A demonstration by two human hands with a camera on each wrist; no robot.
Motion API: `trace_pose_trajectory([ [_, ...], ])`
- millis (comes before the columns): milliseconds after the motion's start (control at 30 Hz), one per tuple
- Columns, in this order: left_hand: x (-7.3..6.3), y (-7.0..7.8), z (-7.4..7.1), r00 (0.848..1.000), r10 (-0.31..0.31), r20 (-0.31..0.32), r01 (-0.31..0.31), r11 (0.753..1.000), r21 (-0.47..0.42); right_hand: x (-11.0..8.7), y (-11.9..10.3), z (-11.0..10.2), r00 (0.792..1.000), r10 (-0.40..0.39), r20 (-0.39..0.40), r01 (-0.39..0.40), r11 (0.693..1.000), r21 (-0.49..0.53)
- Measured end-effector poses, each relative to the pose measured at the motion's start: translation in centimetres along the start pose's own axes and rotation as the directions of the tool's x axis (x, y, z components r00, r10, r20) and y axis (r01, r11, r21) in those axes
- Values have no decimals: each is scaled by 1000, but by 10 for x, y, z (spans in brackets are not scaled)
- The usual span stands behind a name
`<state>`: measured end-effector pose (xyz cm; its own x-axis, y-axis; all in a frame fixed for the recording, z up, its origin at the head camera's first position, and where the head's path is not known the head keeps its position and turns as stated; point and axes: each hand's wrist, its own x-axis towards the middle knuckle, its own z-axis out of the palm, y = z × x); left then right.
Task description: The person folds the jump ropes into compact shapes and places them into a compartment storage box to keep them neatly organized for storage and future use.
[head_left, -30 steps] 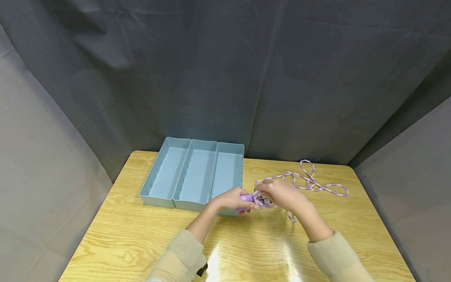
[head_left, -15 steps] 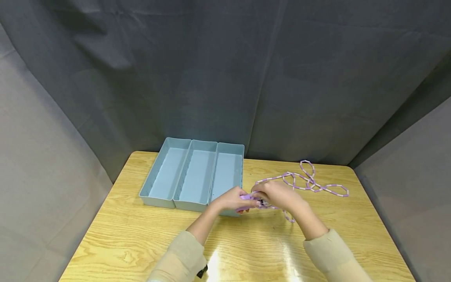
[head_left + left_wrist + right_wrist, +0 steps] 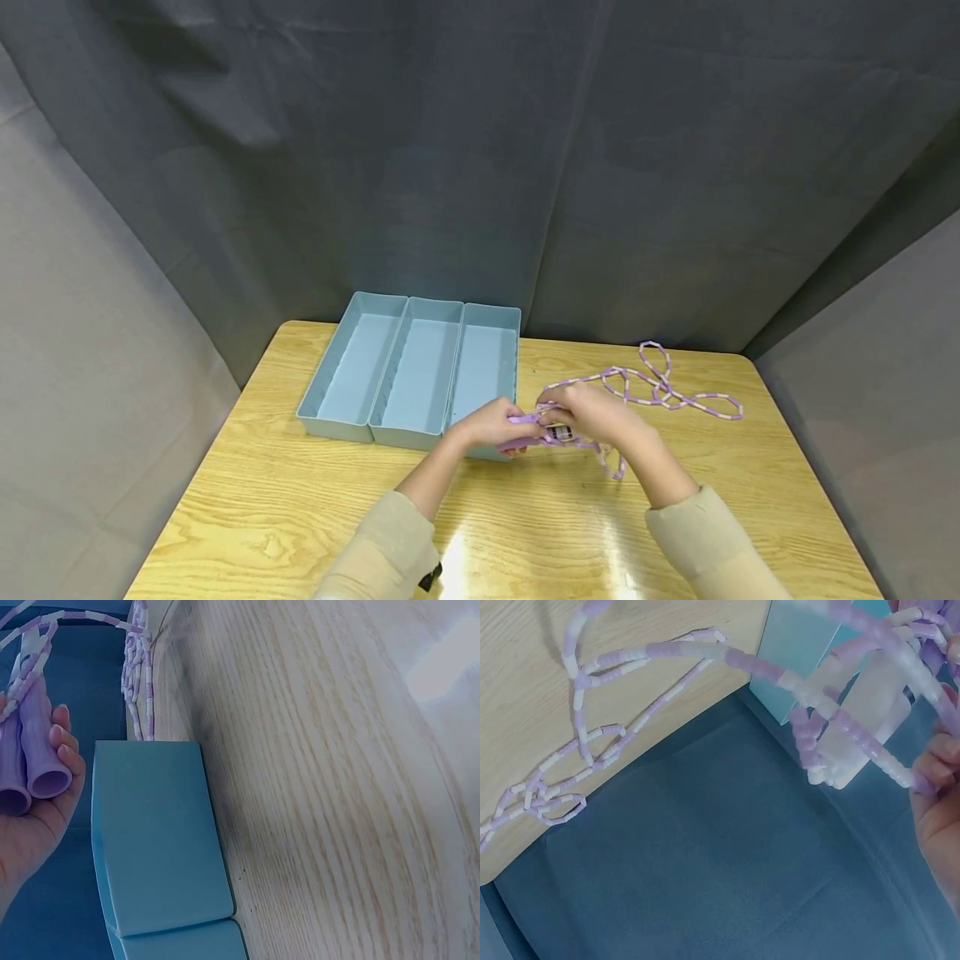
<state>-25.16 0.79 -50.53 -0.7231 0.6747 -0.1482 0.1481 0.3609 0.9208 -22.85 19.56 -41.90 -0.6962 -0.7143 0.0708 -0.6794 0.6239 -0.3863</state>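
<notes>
Wooden desk (image 3: 277, 500), dark curtain (image 3: 450, 167) behind. My left hand (image 3: 495, 423) grips both purple handles (image 3: 39, 739) near rightmost blue tray (image 3: 483, 367); my right hand (image 3: 588, 412) pinches beaded rope (image 3: 735, 658) just beside them. Loose loops (image 3: 718, 395) trail across desk, beyond and right of my hands.

The wooden table (image 3: 247, 500) bears three blue bins (image 3: 420, 375); looped beaded rope (image 3: 663, 386), too.

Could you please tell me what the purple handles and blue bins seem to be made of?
Purple handles: smooth, satin plastic or rubber, judging by their sheen and hollow ends.
Blue bins: likely matte moulded plastic, given thin, even walls and rounded corners.
</notes>
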Motion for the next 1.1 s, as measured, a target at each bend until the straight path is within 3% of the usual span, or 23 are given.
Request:
trace_pose_trajectory([
  [200, -4, 2, -6, 1000, -13, 3, 13, 1000, 15, -6, 3, -5, 1000, -12, -23, 11, 999, -30],
  [467, -11, -1, -17, 999, -1, 47, -1, 999, 52, -13, 1, -15, 995, 83, -46, -88, 989, -116],
  [700, -17, -4, -20, 993, -27, 116, 21, 998, 56, -16, 6, -15, 993, 55, -100, -70, 986, -148],
  [867, -19, -2, -24, 986, -34, 166, 28, 999, 35, -17, 17, -11, 991, 89, -100, -96, 993, -65],
  [1100, -21, 1, -30, 980, -36, 196, 39, 999, -15, -21, 36, -2, 987, 111, -117, -89, 979, 186],
])
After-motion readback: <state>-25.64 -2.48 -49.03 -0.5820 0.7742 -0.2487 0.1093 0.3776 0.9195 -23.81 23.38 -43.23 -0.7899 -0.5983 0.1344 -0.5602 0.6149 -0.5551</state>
